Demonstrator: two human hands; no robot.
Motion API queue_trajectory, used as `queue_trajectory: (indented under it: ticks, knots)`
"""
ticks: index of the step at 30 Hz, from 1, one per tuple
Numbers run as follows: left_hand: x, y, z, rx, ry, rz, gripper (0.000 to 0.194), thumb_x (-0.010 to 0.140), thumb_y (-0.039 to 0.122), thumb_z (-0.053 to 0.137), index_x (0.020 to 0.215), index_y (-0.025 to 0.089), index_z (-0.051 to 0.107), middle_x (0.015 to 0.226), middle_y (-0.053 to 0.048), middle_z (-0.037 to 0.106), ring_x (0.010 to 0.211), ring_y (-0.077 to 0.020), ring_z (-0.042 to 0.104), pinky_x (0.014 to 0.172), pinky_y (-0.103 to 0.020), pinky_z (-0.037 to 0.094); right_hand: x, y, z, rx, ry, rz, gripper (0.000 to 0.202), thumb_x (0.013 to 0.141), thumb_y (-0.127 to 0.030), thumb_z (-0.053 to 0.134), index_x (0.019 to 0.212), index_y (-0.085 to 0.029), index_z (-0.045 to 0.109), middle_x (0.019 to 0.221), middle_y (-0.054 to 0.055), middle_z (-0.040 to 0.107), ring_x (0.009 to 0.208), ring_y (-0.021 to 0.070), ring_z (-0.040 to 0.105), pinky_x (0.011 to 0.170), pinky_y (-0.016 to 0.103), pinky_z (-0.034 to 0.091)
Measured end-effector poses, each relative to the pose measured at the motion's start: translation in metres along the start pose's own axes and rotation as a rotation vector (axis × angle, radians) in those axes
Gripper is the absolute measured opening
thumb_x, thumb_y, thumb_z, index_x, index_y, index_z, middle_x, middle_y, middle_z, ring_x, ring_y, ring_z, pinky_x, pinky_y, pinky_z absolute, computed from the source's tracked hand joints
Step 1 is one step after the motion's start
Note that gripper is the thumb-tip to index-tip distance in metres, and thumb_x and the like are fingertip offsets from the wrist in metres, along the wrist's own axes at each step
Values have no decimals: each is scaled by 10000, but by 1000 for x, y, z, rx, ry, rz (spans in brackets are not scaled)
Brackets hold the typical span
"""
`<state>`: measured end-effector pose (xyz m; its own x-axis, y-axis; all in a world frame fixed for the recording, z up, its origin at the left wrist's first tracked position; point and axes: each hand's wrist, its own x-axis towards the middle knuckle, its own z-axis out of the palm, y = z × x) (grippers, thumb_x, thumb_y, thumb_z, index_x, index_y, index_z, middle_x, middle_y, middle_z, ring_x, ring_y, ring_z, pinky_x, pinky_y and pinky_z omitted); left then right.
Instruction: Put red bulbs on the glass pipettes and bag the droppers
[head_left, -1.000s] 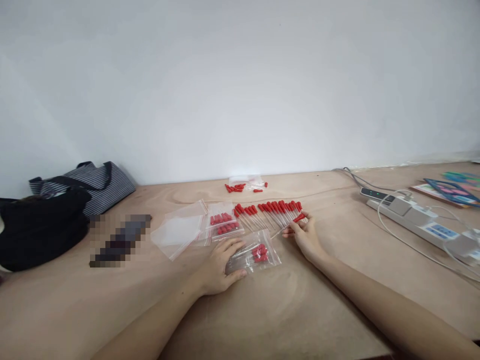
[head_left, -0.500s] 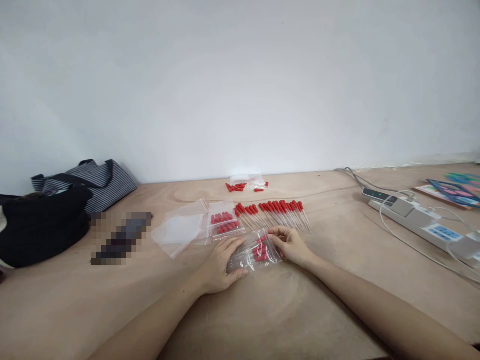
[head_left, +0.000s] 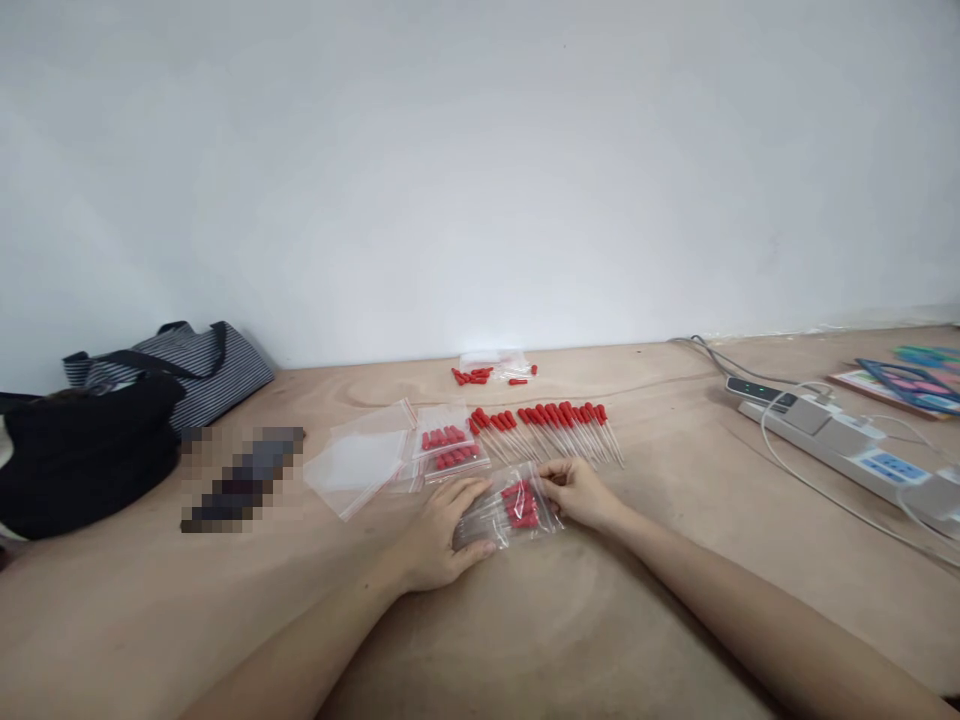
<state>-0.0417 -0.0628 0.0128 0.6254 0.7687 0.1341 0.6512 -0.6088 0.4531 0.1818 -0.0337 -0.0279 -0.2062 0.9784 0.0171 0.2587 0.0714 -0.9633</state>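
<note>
A clear zip bag point(head_left: 484, 522) lies on the table in front of me with several red rubber dropper bulbs point(head_left: 521, 505) inside. My left hand point(head_left: 444, 532) grips the bag's left end, fingers along its far edge and thumb along its near edge. At the bag's right end, the fingers of my right hand point(head_left: 576, 492) pinch its edge; their tips are partly hidden. Just beyond lie filled zip bags point(head_left: 452, 448) holding red bulbs. Droppers with red bulbs and thin pale stems point(head_left: 559, 425) are laid in a row behind my right hand.
Flat plastic bags point(head_left: 360, 455) lie to the left, beside a pixelated dark object point(head_left: 251, 475). A black bag point(head_left: 90, 450) and a striped bag point(head_left: 217, 375) stand farther left. Loose red bulbs point(head_left: 471, 376) lie near the wall. A power strip point(head_left: 840, 440) with cables occupies the right.
The red bulbs inside the bag have shifted slightly left and lie closer together. My right fingers have drawn back a little to the bag's right edge. My left hand has barely moved.
</note>
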Motion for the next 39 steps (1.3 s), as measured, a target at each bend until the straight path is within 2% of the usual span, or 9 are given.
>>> queue_trajectory:
  ticks: [7, 11, 15, 21, 25, 29, 31, 34, 39]
  knots:
    - [2, -3, 1, -2, -4, 31, 573, 736, 372, 566, 1246, 206, 366, 1273, -89, 440, 1171, -264, 381, 973, -446, 320, 18, -21, -23, -521, 267, -221, 185, 696, -141, 509, 796, -158, 663, 810, 56, 631, 671, 138, 557, 665, 256, 424]
    - [2, -2, 1, 6, -11, 38, 574, 728, 363, 574, 1241, 197, 379, 1276, -94, 436, 1171, -262, 381, 977, -440, 316, 49, -43, -2, -655, 178, -147, 207, 712, -130, 508, 858, -174, 648, 863, 53, 649, 792, 149, 581, 721, 234, 410]
    - [0, -3, 1, 3, -21, 47, 550, 742, 379, 557, 1237, 209, 390, 1280, -88, 435, 1172, -262, 384, 978, -441, 314, 77, -55, 28, -703, 203, -36, 155, 703, -189, 540, 821, -137, 626, 863, 123, 646, 832, 229, 590, 683, 290, 420]
    - [-2, -7, 3, 8, -22, 65, 548, 748, 413, 548, 1231, 201, 398, 1276, -91, 438, 1176, -266, 377, 986, -445, 305, 89, -58, 45, -703, 214, 84, 194, 642, -213, 619, 822, -146, 589, 842, 145, 637, 816, 259, 598, 635, 296, 431]
    - [-1, -7, 3, 1, -32, 63, 537, 751, 398, 551, 1227, 200, 401, 1276, -90, 437, 1172, -258, 382, 984, -441, 309, 88, -60, 34, -644, 207, 56, 314, 644, -188, 601, 946, -121, 548, 833, 128, 625, 785, 228, 595, 645, 286, 434]
    - [-2, -5, 1, -16, -14, 57, 527, 747, 395, 553, 1221, 216, 411, 1273, -83, 442, 1172, -262, 383, 981, -449, 310, 66, -56, 3, -536, 243, -100, 510, 728, -135, 472, 1215, -104, 323, 777, 34, 586, 740, 137, 565, 698, 243, 430]
    - [-2, -4, 1, -16, -16, 49, 528, 740, 386, 560, 1220, 221, 414, 1268, -81, 447, 1173, -265, 382, 979, -452, 310, 45, -46, -14, -284, 357, -226, 572, 720, -168, 474, 1244, -108, 253, 714, -10, 529, 632, 127, 539, 629, 256, 445]
    - [-2, -4, 0, -9, -28, 46, 536, 739, 374, 560, 1232, 237, 400, 1275, -74, 443, 1179, -266, 373, 982, -461, 304, 10, -23, -31, 56, 480, -192, 653, 707, -255, 497, 1263, -196, 159, 703, -61, 458, 452, 89, 473, 445, 235, 427]
    - [-1, -4, 0, 6, -44, 20, 559, 746, 365, 551, 1254, 218, 369, 1298, -81, 416, 1200, -268, 346, 996, -467, 284, -16, 1, -26, 323, 565, -98, 598, 666, -339, 576, 1128, -239, 211, 672, -82, 462, 481, 110, 533, 468, 268, 490]
